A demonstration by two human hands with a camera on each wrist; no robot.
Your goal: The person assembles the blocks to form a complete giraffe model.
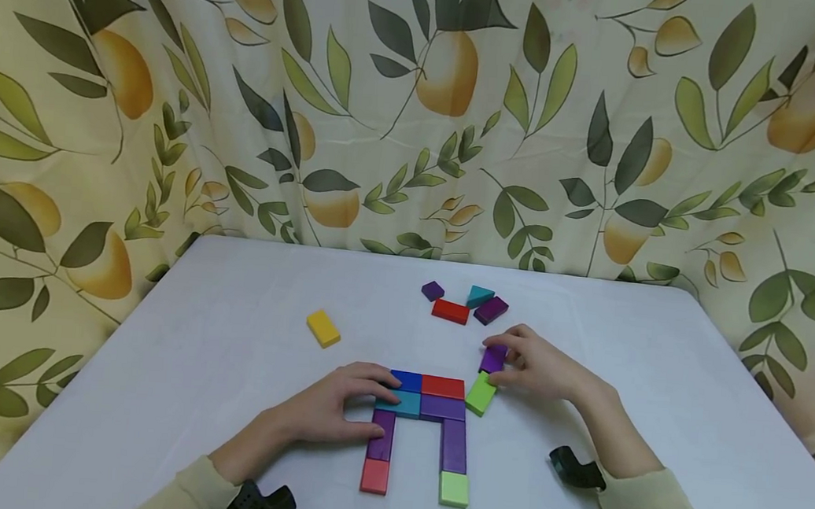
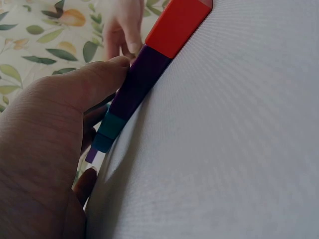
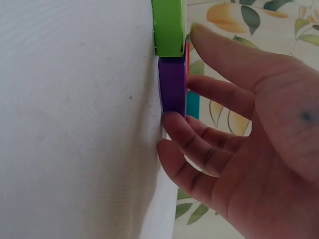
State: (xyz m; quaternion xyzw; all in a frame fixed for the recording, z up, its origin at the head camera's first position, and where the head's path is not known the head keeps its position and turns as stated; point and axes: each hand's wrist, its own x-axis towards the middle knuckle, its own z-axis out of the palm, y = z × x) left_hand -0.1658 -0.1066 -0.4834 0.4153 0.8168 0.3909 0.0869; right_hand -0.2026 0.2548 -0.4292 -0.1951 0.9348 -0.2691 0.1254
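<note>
Flat coloured blocks lie joined on the table, with a blue block (image 1: 409,381), a red block (image 1: 443,386), a teal block (image 1: 409,404) and a purple block (image 1: 442,407) on top. Two legs run toward me, ending in a red block (image 1: 375,476) and a light green block (image 1: 454,489). My left hand (image 1: 329,407) rests on the left side, fingertips on the blue and teal blocks, thumb at the dark purple leg block (image 2: 142,74). With curled fingers my right hand (image 1: 540,364) holds a purple block (image 3: 173,85) against the end of a tilted green block (image 3: 169,27).
Farther back lie a small dark purple block (image 1: 432,291), a red block (image 1: 450,312), a teal triangle (image 1: 479,296) and a dark purple block (image 1: 492,310). A yellow block (image 1: 323,328) lies alone at the left. Behind the white table (image 1: 234,298) hangs a patterned curtain (image 1: 398,191).
</note>
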